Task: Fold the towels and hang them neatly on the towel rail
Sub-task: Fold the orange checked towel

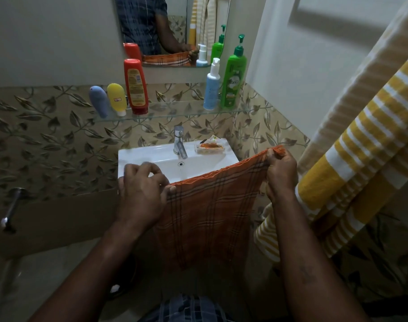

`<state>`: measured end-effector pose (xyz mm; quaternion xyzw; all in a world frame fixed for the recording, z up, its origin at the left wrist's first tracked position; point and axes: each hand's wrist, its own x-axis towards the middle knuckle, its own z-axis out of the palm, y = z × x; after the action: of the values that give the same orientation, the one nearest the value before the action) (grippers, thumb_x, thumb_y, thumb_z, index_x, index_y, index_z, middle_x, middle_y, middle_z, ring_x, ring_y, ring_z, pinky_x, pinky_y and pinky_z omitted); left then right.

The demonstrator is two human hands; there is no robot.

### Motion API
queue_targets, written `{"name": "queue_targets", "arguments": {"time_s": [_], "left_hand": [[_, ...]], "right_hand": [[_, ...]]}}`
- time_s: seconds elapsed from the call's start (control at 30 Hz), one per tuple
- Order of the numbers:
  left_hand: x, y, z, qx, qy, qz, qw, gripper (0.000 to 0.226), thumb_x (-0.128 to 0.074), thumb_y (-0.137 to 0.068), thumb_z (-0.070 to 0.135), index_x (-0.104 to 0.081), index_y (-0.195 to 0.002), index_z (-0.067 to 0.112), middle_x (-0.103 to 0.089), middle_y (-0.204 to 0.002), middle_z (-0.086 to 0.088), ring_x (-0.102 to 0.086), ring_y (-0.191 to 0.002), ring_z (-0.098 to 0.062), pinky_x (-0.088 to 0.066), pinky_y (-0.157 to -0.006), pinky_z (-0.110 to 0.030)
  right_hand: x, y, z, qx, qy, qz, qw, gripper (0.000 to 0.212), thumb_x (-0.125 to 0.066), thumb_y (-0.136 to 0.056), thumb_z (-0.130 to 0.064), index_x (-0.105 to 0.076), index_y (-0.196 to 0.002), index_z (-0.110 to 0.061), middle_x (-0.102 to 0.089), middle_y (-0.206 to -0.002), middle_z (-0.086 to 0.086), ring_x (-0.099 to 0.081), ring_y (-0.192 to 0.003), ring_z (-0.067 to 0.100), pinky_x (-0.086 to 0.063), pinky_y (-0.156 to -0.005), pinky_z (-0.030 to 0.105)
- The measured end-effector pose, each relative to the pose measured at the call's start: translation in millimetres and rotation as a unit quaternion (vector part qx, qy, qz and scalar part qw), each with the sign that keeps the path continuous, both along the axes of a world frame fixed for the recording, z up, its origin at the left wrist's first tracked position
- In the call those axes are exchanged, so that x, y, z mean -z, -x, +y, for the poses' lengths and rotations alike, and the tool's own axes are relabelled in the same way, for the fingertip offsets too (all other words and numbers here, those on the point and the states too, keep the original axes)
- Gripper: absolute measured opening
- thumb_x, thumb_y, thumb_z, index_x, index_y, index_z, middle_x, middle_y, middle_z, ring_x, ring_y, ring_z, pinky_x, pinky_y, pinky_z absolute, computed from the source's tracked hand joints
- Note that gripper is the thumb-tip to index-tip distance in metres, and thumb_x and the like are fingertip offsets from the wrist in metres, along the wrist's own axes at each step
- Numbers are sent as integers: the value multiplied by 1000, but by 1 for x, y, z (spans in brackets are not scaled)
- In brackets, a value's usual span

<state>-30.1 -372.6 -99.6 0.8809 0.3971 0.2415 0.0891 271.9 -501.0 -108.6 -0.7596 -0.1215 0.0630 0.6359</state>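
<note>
Head view: your left hand (140,191) pinches the upper left corner of the orange checked towel (210,210) between thumb and fingers. Your right hand (280,173) grips the upper right corner, with the cloth bunched in curled fingers. The top edge runs taut between them, right end higher, and the towel hangs down in front of the white sink (152,156).

A chrome tap (179,141) stands on the sink, with a soap dish (210,147) just to its right. Above, a glass shelf (175,110) carries a blue-grey tube (99,101), a yellow tube (116,98) and a red bottle (135,86) at left, and a white pump bottle (212,87) and a green pump bottle (234,75) at right. The mirror (170,26) above the shelf reflects the towel.

A yellow-and-white striped towel (361,140) hangs at your right, close to your right forearm. A metal bar (11,210) projects from the left wall.
</note>
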Motion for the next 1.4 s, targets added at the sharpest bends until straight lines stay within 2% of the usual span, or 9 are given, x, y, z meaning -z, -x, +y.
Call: {"name": "queue_targets", "arguments": {"time_s": [0.07, 0.17, 0.33, 0.47, 0.63, 0.77, 0.97, 1.23, 1.4], "left_hand": [[1, 1, 3, 13, 36, 11, 999, 19, -71, -96, 42, -70, -94, 24, -72, -92, 1, -63, -94, -29, -39, -77, -39], [5, 10, 3, 21, 95, -93, 991, 16, -80, -92, 28, -66, -86, 21, -70, -72, 4, -68, -70, -20, -47, -61, -31], [1, 17, -2, 48, 116, -188, 974, 10, -82, -88, 11, -75, -87, 19, -72, -78, 14, -67, -75, 0, -42, -65, -5], [6, 17, 5, 47, 113, -176, 977, 20, -75, -92, 5, -77, -100, 23, -72, -90, 14, -68, -85, -7, -44, -73, -11], [-4, 11, 3, 18, 247, -310, 918, 18, -74, -94, 9, -76, -101, 25, -76, -92, 12, -71, -88, -7, -57, -78, -28], [-4, 12, 5, 23, 219, -284, 933, 19, -73, -94, 7, -76, -103, 23, -76, -95, 11, -72, -90, -9, -59, -82, -32], [-6, 15, -3, 34, 233, -319, 918, 20, -75, -94, 9, -76, -100, 27, -77, -92, 11, -74, -86, -6, -60, -77, -26], [-2, 14, -6, 45, 244, -364, 898, 27, -72, -96, 6, -66, -103, 32, -72, -82, -3, -71, -75, -13, -55, -67, -27], [3, 25, 6, 20, 239, -359, 902, 24, -71, -96, 6, -59, -96, 27, -69, -78, -1, -67, -71, -12, -52, -65, -24]], "right_hand": [[-7, 2, 1, 21, 8, -14, 1000, 15, -62, -95, -42, -69, -91, -29, -77, -82, -9, -76, -83, 20, -63, -82, 44], [-9, -2, 4, 44, 16, -14, 999, 13, -63, -97, -37, -69, -88, -31, -75, -84, -14, -74, -88, 16, -58, -83, 34], [-13, -9, 6, 52, 32, -5, 998, 15, -61, -96, -42, -70, -93, -30, -76, -85, -12, -74, -84, 17, -62, -85, 41], [-14, -10, 13, 9, -6, 0, 1000, 10, -63, -96, -30, -70, -95, -23, -77, -86, -3, -77, -89, 29, -64, -84, 49], [-1, -15, 11, -12, -25, 35, 999, 17, -62, -94, -32, -73, -101, -22, -75, -91, 0, -73, -88, 27, -61, -90, 58], [3, -18, 7, 4, 27, 1, 1000, 17, -57, -90, -47, -69, -101, -43, -75, -88, -8, -73, -89, 24, -60, -90, 55], [4, -11, 9, 34, 47, 14, 998, 25, -55, -95, -43, -66, -78, -29, -71, -77, -8, -71, -84, 24, -58, -86, 48], [-12, -12, 14, 61, 39, 0, 997, 21, -59, -99, -33, -66, -82, -23, -68, -76, -9, -65, -76, 18, -47, -64, 31], [-9, -10, 18, 19, -7, -8, 1000, 10, -64, -99, -19, -72, -93, -18, -70, -80, -6, -67, -78, 17, -53, -73, 33]]}}
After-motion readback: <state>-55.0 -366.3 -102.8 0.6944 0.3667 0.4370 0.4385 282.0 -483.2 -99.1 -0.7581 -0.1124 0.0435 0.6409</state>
